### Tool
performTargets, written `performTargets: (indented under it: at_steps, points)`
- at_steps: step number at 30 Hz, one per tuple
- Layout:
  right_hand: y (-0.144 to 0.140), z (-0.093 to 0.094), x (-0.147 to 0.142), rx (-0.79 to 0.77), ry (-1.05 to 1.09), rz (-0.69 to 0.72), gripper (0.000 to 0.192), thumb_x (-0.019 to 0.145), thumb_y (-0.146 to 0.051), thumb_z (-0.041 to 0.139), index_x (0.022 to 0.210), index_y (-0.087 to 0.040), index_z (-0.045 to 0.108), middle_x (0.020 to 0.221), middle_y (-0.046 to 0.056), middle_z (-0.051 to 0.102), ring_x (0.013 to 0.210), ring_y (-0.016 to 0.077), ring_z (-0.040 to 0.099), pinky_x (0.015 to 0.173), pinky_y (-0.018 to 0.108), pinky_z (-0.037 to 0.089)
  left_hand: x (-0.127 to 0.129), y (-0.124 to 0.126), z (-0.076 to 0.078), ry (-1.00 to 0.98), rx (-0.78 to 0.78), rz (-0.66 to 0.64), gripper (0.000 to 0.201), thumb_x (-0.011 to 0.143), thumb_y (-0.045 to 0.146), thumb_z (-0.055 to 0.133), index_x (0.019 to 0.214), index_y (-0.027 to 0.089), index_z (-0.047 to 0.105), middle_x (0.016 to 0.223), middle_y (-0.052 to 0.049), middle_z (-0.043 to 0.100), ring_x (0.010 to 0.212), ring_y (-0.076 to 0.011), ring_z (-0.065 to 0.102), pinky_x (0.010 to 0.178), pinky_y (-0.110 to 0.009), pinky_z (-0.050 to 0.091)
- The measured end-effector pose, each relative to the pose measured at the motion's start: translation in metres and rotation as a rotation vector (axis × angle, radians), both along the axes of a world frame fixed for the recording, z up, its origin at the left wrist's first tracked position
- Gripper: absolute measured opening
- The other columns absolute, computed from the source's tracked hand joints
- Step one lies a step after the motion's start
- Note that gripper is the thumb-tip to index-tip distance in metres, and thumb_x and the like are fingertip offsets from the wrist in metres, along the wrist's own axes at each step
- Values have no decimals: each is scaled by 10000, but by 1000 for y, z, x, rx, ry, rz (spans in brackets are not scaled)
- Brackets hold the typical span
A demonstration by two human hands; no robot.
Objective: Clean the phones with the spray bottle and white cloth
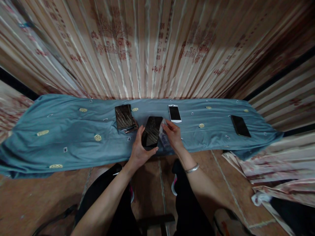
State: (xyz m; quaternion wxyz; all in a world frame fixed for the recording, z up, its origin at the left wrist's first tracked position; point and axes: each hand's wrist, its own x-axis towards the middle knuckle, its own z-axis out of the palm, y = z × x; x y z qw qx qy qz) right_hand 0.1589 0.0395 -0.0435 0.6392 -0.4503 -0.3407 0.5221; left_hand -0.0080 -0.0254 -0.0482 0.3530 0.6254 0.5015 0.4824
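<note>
Right now your left hand (139,151) has its grip closed around the lower end of a black smartphone (152,131), thumb on the near edge and fingers wrapped up the left side, so the phone tilts off the blue cloth (73,131) that covers the surface. Your right hand (173,133) rests just beside the phone's right edge, its grip pinched on a small clear wrapper or film (163,137); I cannot tell exactly what that piece is.

The main risk, as I judge it, is the phone slipping: you hold it only by its lower end, its glossy face looks slick, and it sits close to the near edge of the surface, so a loose grip could send it to the tiled floor (147,183) between your feet. The thin film could also crease or stick to itself if your fingers bunch it. A sideways sweep of your left forearm could knock the stack of dark phones (124,117) just to the left.

Both forearms reach forward from your lap and converge at the middle, wrists slightly bent down, with a silver bracelet (192,168) on your right wrist. Farther back lies a white phone (174,113), and another black phone (240,126) lies well apart to the right.
</note>
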Motion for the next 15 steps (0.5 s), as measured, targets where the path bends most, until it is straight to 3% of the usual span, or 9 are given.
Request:
performTargets:
  at_steps: [8, 15]
  points:
    - [8, -2, 13, 18, -85, -9, 373, 617, -465, 869, 911, -253, 782, 834, -32, 745, 688, 119, 598, 600, 236, 498, 3, -3, 3, -84, -109, -122, 1150, 656, 424, 848, 1587, 197, 213, 1484, -174, 537, 1399, -312, 527, 1212, -499, 353]
    - [9, -7, 16, 82, -241, -9, 361, 705, -475, 793, 980, -245, 753, 856, -13, 733, 752, 148, 623, 717, 286, 507, 6, -5, 1, -183, -230, -178, 1252, 624, 417, 875, 1618, 226, 138, 1494, -161, 528, 1407, -314, 512, 1223, -512, 318]
